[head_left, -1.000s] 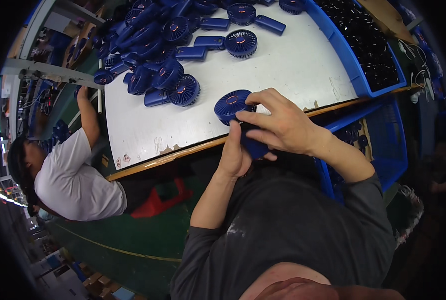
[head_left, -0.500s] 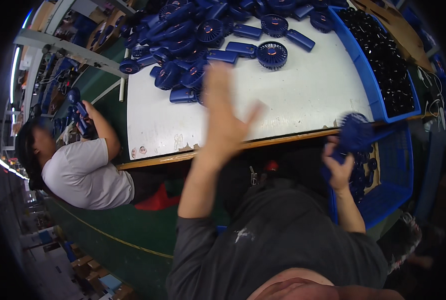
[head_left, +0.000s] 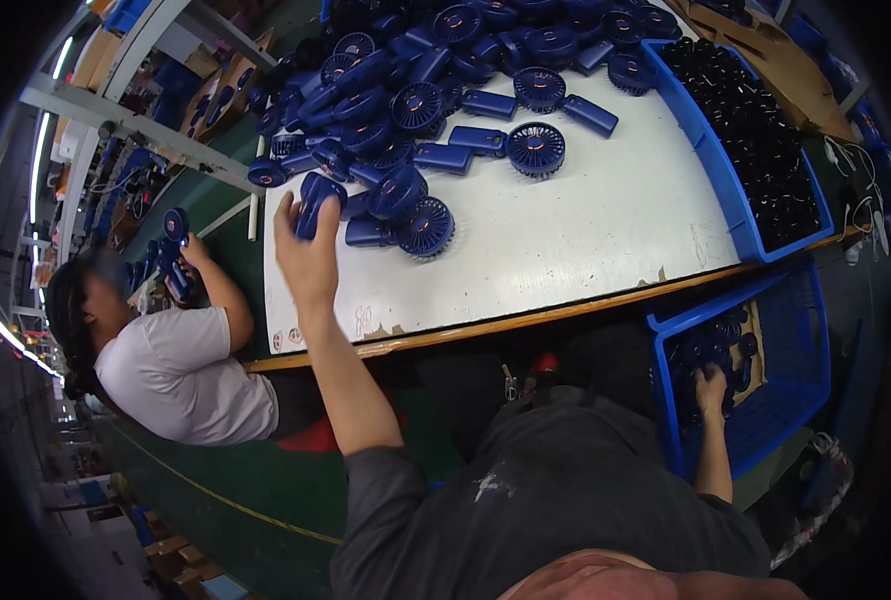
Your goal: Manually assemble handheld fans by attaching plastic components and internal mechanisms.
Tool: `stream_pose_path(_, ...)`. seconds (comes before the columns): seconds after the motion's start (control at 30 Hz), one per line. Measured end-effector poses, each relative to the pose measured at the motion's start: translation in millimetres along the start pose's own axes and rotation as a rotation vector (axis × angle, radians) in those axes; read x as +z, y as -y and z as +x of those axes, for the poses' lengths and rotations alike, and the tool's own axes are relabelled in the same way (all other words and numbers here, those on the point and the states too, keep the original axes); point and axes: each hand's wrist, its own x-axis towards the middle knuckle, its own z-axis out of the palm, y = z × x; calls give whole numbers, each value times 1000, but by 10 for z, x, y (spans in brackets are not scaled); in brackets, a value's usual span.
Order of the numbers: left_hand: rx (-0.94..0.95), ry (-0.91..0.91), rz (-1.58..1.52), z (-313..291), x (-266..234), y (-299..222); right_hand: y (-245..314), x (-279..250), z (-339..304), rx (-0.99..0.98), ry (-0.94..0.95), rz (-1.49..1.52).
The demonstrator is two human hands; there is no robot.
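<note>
At the left part of the white table, my left hand (head_left: pixel 309 250) is closed around a dark blue handheld fan (head_left: pixel 320 197). Its fingers and thumb grip the fan from both sides, beside the near edge of a large pile of similar fans (head_left: pixel 366 100). Two more fans, one with its round grille (head_left: pixel 427 227) facing up, lie just right of that hand. My right hand (head_left: pixel 710 388) is down inside a blue crate (head_left: pixel 671 400) below the table's right end. Its fingers curl among the blue fans (head_left: pixel 701 345) there; what they grip is hidden.
A blue bin (head_left: pixel 699 135) full of small shiny black parts stands on the right side of the white table (head_left: pixel 586 230). The table's wooden front edge (head_left: pixel 526 308) runs before me. At left, a person in a white shirt (head_left: pixel 181 375) handles similar fans.
My left hand has moved left and taken hold of a fan. My right hand, which held a fan above the crate, has gone down into it. The view has shifted slightly.
</note>
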Motion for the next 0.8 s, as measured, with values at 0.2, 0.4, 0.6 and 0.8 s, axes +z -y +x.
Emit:
stream_pose_path(0.2, -169, 853, -852, -1005, 184, -643, 2832, -589, -570, -583, 303, 854)
stream_pose_path(0.4, -457, 1048, -1044, -1517, 715, -631, 3533, -621, -535, -360, 1197, 916)
stream_pose_path(0.6, -552, 725, -925, -1753, 1012, -466, 3647, -583, -759, -469, 1208, 546)
stream_pose_path(0.8, -949, 1015, -1544, -1982, 1372, -325, 3970, -910, -959, -1093, 776, 362)
